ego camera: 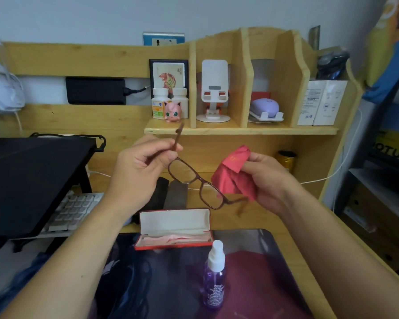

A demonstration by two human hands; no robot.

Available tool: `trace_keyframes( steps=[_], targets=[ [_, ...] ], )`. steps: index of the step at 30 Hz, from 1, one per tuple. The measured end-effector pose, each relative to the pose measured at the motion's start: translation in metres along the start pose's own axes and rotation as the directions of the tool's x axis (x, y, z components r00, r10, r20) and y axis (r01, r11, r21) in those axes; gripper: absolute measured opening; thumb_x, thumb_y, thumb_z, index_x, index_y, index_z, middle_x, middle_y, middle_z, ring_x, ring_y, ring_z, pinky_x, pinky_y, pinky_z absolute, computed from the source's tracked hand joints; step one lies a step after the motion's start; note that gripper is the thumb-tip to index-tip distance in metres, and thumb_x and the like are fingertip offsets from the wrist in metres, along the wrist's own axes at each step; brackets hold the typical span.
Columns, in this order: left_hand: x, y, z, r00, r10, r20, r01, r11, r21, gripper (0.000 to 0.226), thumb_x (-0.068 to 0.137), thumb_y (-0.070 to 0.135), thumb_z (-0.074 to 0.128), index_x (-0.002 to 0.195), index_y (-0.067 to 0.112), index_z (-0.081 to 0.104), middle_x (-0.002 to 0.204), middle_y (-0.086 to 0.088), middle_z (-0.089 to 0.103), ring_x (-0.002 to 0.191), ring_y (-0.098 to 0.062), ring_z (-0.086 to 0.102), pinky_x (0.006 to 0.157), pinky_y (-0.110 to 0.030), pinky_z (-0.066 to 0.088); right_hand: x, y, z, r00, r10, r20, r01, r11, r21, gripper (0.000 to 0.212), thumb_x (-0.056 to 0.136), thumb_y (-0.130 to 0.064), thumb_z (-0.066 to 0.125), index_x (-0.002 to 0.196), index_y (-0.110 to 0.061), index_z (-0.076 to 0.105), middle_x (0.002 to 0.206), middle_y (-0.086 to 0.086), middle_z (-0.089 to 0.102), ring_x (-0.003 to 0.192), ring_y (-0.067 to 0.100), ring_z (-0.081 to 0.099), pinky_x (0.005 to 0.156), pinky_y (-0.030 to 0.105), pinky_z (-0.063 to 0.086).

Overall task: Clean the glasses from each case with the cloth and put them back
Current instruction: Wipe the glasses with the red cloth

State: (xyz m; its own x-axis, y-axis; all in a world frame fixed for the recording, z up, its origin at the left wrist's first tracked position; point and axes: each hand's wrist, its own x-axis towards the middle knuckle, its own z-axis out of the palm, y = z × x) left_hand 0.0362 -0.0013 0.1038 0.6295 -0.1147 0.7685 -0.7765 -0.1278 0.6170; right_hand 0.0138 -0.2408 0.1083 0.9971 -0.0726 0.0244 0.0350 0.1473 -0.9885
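Observation:
Brown-framed glasses point(195, 180) hang in the air above the desk, tilted down to the right with both temples unfolded. My left hand point(136, 166) pinches the left temple near its hinge. My right hand point(266, 178) holds a crumpled red cloth point(230, 173) beside the right lens, just touching or very near it. Below them a red glasses case point(174, 229) lies open on the desk with a pale lining and a pink cloth inside.
A purple spray bottle point(214, 275) with a white cap stands on the dark desk mat point(251, 284) in front of the case. Two dark cases point(171, 194) lie behind it. A black laptop stand point(32, 180) and keyboard point(74, 210) sit at left; wooden shelves point(240, 130) at back.

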Motion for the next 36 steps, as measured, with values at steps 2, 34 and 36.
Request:
trace_keyframes(
  steps=[2,34,36],
  targets=[
    [-0.003,0.003,0.006,0.999,0.000,0.033,0.000,1.000,0.007,0.034,0.089,0.008,0.068,0.094,0.041,0.075,0.098,0.006,0.070,0.099,-0.003,0.065,0.090,-0.019,0.050,-0.002,-0.004,-0.005,0.988,0.029,0.152,-0.030,1.000,0.004,0.016,0.084,-0.013,0.072,0.099,-0.009,0.073,0.087,0.012,0.073,0.076,0.021,0.069,0.076,0.038,0.058],
    [-0.009,0.012,0.031,0.977,-0.017,0.213,0.025,0.999,-0.033,0.026,0.088,0.003,0.070,0.092,0.027,0.077,0.089,-0.006,0.068,0.088,-0.012,0.067,0.086,-0.022,0.051,-0.013,0.020,0.037,0.916,0.037,0.400,-0.027,0.999,-0.031,0.013,0.081,0.003,0.072,0.078,-0.010,0.074,0.069,0.005,0.065,0.060,0.011,0.057,0.062,0.029,0.041],
    [-0.008,0.012,0.028,0.979,-0.028,0.201,0.036,0.999,-0.036,0.027,0.088,0.000,0.069,0.093,0.025,0.077,0.090,-0.007,0.069,0.088,-0.010,0.067,0.086,-0.022,0.051,-0.013,0.021,0.041,0.936,0.036,0.350,-0.037,0.999,-0.005,0.021,0.071,-0.001,0.071,0.091,-0.004,0.076,0.088,0.020,0.065,0.076,0.029,0.058,0.073,0.036,0.033]
  ],
)
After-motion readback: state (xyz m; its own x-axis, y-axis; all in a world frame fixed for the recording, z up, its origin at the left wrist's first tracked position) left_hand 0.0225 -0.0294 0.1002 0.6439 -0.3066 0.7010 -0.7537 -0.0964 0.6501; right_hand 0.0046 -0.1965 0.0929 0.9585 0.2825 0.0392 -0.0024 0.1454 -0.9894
